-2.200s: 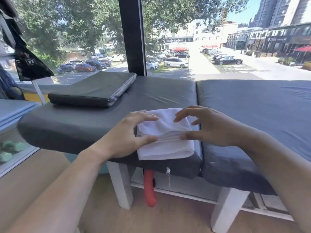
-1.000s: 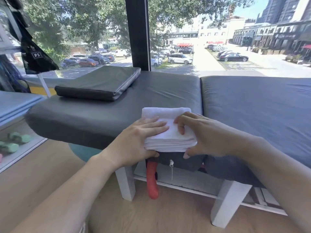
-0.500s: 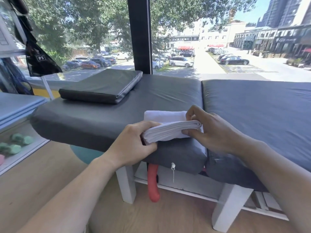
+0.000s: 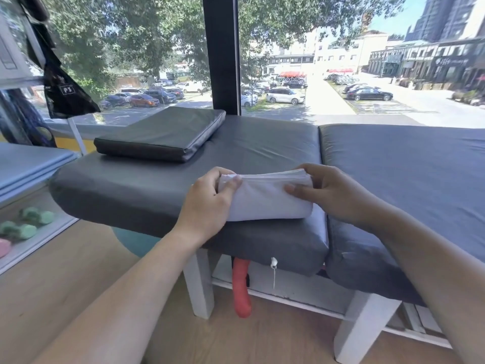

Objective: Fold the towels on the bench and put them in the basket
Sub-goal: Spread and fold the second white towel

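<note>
White folded towel [image 4: 265,199] at bench [image 4: 136,190] front edge, tilted up on its long side | left hand [image 4: 207,206] clamps its left end | right hand [image 4: 333,193] clamps its right end | dark cushion [image 4: 160,135] at back-left corner

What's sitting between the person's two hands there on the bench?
In the head view, a folded white towel spans the gap: the left hand grips one end, the right hand the other, over the grey bench cushion's front edge.
</note>
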The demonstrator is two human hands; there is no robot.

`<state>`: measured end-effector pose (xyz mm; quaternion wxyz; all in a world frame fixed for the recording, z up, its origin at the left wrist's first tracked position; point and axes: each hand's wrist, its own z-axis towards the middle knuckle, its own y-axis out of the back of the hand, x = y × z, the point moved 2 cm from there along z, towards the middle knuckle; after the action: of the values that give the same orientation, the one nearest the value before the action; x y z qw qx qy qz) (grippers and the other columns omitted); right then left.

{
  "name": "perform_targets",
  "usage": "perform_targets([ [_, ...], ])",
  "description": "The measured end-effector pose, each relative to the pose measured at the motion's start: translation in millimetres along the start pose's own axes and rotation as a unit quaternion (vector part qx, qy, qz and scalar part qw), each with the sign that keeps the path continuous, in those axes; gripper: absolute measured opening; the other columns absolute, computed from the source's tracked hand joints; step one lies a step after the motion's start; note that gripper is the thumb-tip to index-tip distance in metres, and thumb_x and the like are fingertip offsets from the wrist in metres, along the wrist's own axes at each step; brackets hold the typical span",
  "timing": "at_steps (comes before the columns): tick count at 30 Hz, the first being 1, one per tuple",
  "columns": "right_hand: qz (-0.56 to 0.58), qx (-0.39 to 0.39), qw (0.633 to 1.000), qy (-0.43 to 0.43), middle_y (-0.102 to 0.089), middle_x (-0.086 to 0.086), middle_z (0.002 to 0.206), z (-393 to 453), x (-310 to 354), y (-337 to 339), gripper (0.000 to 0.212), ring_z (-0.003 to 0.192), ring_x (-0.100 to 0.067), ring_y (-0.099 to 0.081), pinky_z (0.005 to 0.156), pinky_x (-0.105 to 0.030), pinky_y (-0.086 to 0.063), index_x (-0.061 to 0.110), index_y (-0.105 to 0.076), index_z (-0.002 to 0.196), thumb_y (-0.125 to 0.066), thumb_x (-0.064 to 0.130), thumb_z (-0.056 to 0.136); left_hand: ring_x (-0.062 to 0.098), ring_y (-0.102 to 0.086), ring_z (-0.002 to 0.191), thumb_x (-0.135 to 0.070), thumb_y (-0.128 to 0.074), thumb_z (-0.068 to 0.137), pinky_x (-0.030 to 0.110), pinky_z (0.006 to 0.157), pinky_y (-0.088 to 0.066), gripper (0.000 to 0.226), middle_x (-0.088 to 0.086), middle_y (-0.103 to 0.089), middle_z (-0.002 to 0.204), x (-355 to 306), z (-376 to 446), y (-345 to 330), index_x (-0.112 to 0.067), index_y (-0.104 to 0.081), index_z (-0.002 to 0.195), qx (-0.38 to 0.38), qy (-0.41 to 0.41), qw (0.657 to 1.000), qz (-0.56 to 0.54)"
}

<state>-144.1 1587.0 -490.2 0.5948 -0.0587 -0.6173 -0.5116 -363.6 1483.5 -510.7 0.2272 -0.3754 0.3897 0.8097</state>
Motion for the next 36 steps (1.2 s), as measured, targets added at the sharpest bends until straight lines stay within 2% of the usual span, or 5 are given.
perform_targets([
  [8,0.087,-0.124,0.979,-0.137,-0.074,-0.005,0.095,19,-13,-6,0.033,0.078,-0.016,-0.070,0.063,-0.035,-0.060,0.015,-0.076,0.099,-0.081,0.043,0.081,0.020,-0.068,0.098,-0.065,-0.070,0.077,0.042,0.091,-0.054,0.038,-0.011,-0.074,0.091,12,25,-5,-0.028,-0.071,0.084,-0.013,0.103,0.993,0.059],
  [14,-0.006,0.000,0.978,-0.208,-0.054,-0.007,0.078,18,-13,-1,0.060,0.070,-0.020,-0.046,0.058,-0.030,-0.034,0.005,-0.075,0.096,-0.070,0.063,0.081,0.033,-0.052,0.106,-0.078,-0.045,0.088,0.044,0.095,-0.041,0.065,0.001,-0.064,0.083,9,22,-3,-0.020,-0.054,0.060,0.049,0.113,0.972,0.201],
  [20,0.077,0.083,0.977,-0.178,-0.074,-0.014,0.108,16,-11,11,0.075,0.094,-0.021,-0.064,0.084,-0.035,-0.045,0.002,-0.071,0.109,-0.085,0.056,0.059,0.018,-0.067,0.089,-0.067,-0.065,0.084,0.032,0.078,-0.048,0.052,-0.003,-0.074,0.095,8,5,2,-0.016,-0.058,0.095,0.108,0.078,0.988,-0.082],
  [29,0.410,0.159,0.890,-0.119,-0.069,-0.013,0.096,9,25,-7,0.019,0.091,-0.026,-0.070,0.069,-0.031,-0.060,0.009,-0.055,0.087,-0.065,-0.005,0.079,0.010,-0.065,0.072,-0.014,-0.074,0.074,0.017,0.067,-0.053,0.028,-0.002,-0.071,0.085,-8,-12,38,-0.013,-0.054,0.094,0.109,-0.011,0.931,-0.348],
  [36,0.070,-0.054,0.991,0.099,-0.063,-0.012,0.095,19,34,-17,0.057,0.083,-0.029,-0.062,0.079,-0.034,-0.056,0.031,-0.065,0.111,-0.084,-0.005,0.071,0.009,-0.069,0.095,-0.005,-0.081,0.079,0.021,0.088,-0.051,0.037,-0.002,-0.073,0.105,6,-15,43,-0.019,-0.058,0.104,0.017,-0.035,0.971,-0.235],
])
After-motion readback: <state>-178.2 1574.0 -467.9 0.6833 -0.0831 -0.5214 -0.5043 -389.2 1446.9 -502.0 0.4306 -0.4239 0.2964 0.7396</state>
